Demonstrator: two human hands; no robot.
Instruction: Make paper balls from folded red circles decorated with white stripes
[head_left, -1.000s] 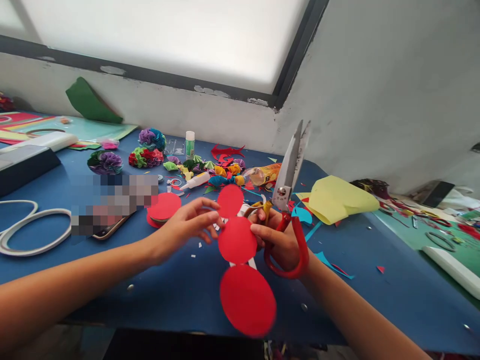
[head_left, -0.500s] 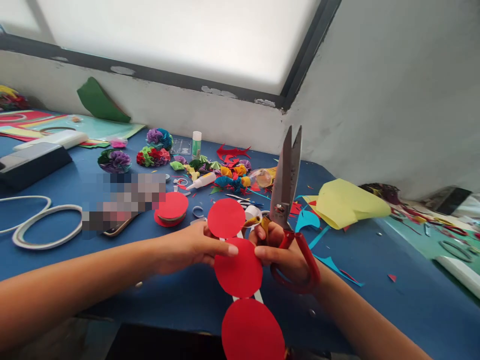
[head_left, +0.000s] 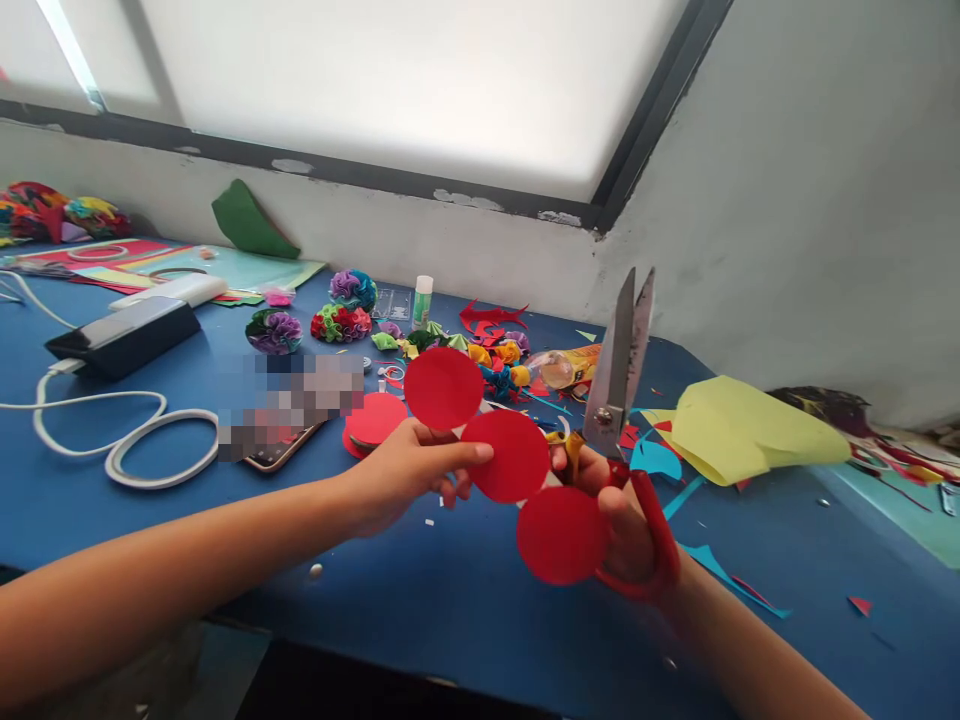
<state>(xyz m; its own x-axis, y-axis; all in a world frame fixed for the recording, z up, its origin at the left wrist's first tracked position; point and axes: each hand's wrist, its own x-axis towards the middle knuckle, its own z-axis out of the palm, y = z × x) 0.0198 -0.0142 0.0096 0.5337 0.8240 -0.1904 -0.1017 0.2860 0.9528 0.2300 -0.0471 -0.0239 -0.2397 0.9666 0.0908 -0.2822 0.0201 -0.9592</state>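
Observation:
My left hand (head_left: 409, 470) pinches a chain of three red paper circles (head_left: 508, 460) joined by white strips, its thumb on the middle circle. The chain slants down to the right above the table. In my right hand (head_left: 628, 525) are scissors (head_left: 613, 375) with red handles, blades pointing up and slightly apart. A small yellow-brown piece shows by the right fingers; I cannot tell what it is. The lowest circle partly covers that hand. Behind my left hand lies a stack of red circles (head_left: 377, 418).
On the blue table (head_left: 420, 620) lie a phone (head_left: 289, 450), a white cable (head_left: 127, 470), a dark box-shaped device (head_left: 127, 335), paper flowers (head_left: 274, 332), a glue stick (head_left: 422, 300), a clear bottle (head_left: 559, 368), yellow paper (head_left: 742, 430) and blue scraps (head_left: 656, 460). A wall stands behind.
The circle chain has swung from nearly upright to a slant, its lower end moving up and right beside my right hand. My right hand keeps the scissors. The view has shifted left.

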